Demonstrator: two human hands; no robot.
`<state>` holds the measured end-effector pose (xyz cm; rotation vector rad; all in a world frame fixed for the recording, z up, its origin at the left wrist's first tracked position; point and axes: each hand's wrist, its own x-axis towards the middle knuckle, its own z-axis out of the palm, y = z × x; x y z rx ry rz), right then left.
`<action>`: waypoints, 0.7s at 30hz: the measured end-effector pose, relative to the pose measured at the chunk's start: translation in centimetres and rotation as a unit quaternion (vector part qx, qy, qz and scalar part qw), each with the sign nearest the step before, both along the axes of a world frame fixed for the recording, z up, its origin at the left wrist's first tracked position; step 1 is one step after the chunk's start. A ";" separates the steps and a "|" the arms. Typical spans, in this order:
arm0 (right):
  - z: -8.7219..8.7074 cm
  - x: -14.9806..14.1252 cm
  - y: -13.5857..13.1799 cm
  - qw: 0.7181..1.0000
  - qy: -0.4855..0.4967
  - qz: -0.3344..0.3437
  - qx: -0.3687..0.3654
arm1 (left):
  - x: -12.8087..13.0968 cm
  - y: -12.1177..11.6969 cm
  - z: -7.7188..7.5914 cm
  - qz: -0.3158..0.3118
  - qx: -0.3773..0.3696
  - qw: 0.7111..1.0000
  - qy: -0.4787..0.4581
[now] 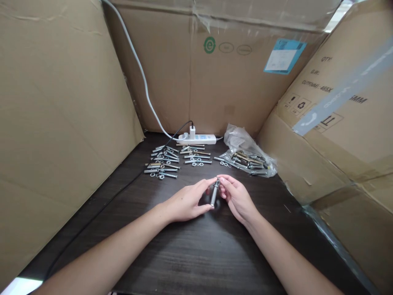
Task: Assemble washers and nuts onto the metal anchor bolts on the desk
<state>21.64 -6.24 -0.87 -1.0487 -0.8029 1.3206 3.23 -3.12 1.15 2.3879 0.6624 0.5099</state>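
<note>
An expansion bolt point(215, 194) with a metal sleeve stands slightly tilted between my hands, over the middle of the dark table. My left hand point(190, 200) grips it lengthwise, thumb at the near end and forefinger by the far end. With its fingertips my right hand point(236, 194) pinches the far end, where a nut and washer seem to sit. The fingers partly hide that end. Beyond my hands lie loose bolts point(169, 175) with sleeves, nuts and washers in rows at the left, and another row group of long bolts point(198, 162) in the middle.
A clear plastic bag point(241, 138) with many bolts lies at the back right. Behind the rows is a white power strip point(210, 139) with a plugged-in charger point(192, 132). A black cable point(123, 189) crosses the table's left side. Cardboard walls point(172, 73) enclose three sides.
</note>
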 end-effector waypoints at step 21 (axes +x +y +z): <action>0.7 -0.5 -0.5 0.998 -0.039 0.045 0.000 | 0.2 -0.2 -0.1 0.021 0.019 1.000 0.003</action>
